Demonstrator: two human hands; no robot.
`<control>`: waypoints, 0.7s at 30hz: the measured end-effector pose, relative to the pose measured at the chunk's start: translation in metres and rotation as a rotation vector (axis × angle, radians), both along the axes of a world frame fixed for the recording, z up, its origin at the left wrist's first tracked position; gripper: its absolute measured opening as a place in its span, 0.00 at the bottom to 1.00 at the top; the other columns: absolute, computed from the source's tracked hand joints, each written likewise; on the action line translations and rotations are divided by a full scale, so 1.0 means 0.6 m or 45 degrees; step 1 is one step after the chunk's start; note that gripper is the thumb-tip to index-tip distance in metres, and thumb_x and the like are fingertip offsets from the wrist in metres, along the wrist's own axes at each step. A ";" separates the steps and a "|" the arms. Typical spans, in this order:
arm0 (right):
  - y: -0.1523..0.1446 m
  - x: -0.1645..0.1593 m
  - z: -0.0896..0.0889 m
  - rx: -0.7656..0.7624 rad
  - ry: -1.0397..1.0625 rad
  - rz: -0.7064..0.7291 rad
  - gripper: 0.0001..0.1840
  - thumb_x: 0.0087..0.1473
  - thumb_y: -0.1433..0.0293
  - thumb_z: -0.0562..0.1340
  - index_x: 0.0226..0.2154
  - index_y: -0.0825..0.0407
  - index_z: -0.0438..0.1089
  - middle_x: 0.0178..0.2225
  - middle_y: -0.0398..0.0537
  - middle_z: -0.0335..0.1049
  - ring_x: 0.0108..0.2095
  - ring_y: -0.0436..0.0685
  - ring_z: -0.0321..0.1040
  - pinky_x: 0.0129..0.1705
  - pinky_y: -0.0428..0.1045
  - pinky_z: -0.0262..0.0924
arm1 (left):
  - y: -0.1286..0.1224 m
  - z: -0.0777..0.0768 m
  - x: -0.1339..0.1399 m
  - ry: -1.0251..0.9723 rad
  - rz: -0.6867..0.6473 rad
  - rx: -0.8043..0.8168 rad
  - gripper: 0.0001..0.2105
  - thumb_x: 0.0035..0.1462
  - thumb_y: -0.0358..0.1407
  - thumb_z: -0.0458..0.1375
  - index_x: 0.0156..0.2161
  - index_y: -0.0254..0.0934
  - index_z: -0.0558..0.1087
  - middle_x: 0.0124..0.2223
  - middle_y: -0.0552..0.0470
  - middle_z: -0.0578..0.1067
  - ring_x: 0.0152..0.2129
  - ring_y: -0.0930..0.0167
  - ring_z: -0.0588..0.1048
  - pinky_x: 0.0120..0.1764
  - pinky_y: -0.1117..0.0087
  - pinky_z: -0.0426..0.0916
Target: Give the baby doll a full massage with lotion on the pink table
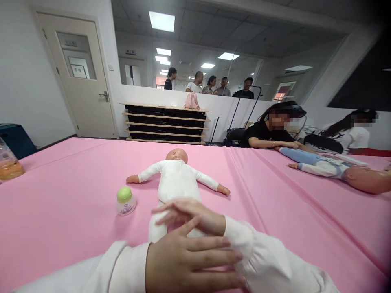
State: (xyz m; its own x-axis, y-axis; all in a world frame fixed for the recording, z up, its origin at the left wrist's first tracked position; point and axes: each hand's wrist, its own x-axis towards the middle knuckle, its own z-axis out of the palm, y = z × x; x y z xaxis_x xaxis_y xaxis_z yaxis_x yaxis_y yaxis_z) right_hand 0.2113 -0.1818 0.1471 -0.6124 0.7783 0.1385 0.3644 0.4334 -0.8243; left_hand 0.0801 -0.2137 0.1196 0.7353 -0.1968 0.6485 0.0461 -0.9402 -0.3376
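A baby doll (179, 181) with a white cloth body lies on the pink sheet, arms spread and head at the far end. Over its legs, my left hand (192, 260) is stretched out with fingers apart, crossing in front of my right sleeve. Just beyond it, my right hand (189, 213) hovers above the doll's lower body, fingers extended and blurred by motion. Neither hand holds anything that I can see. To the left of the doll stands a small clear jar (126, 202) with a green lid.
The table's pink sheet (76, 195) has folds on the right. A bottle of orange liquid (10, 165) stands at the left edge. On the right, a person in black (262, 132) handles another doll (326, 165). A shelf unit (166, 122) stands behind the table.
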 end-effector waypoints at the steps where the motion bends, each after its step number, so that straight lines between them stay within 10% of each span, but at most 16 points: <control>1: 0.025 0.008 0.020 -0.022 0.033 0.014 0.23 0.60 0.60 0.44 0.45 0.49 0.68 0.40 0.50 0.73 0.42 0.53 0.69 0.45 0.52 0.64 | 0.012 0.005 0.005 0.010 -0.044 0.003 0.14 0.61 0.39 0.43 0.46 0.46 0.69 0.52 0.57 0.69 0.51 0.71 0.63 0.55 0.61 0.53; 6: 0.161 0.045 0.033 0.214 0.005 -0.169 0.13 0.46 0.73 0.61 0.38 0.54 0.71 0.42 0.49 0.71 0.45 0.56 0.66 0.51 0.55 0.58 | 0.087 0.018 0.031 0.188 0.036 -0.029 0.16 0.60 0.39 0.45 0.24 0.35 0.67 0.22 0.55 0.70 0.20 0.75 0.67 0.28 0.71 0.60; 12: 0.251 0.034 -0.029 0.367 -0.362 0.006 0.15 0.45 0.80 0.55 0.32 0.52 0.74 0.42 0.46 0.72 0.47 0.55 0.66 0.53 0.53 0.56 | 0.146 0.033 0.064 0.122 -0.065 -0.042 0.16 0.58 0.36 0.45 0.22 0.36 0.65 0.20 0.55 0.67 0.18 0.75 0.64 0.23 0.70 0.55; 16: 0.273 0.020 -0.066 0.403 -0.291 0.129 0.13 0.49 0.75 0.56 0.34 0.50 0.74 0.46 0.43 0.69 0.54 0.53 0.59 0.57 0.52 0.51 | 0.199 -0.019 0.065 -0.066 -0.102 -0.146 0.13 0.52 0.32 0.47 0.18 0.37 0.62 0.16 0.55 0.64 0.15 0.76 0.61 0.20 0.70 0.53; 21: 0.263 0.019 -0.117 0.587 -0.135 -0.133 0.16 0.52 0.71 0.55 0.43 0.53 0.70 0.53 0.47 0.63 0.58 0.55 0.51 0.61 0.53 0.41 | 0.245 -0.085 0.045 -0.359 0.284 -0.545 0.11 0.52 0.30 0.47 0.21 0.35 0.65 0.22 0.52 0.67 0.22 0.73 0.66 0.27 0.70 0.61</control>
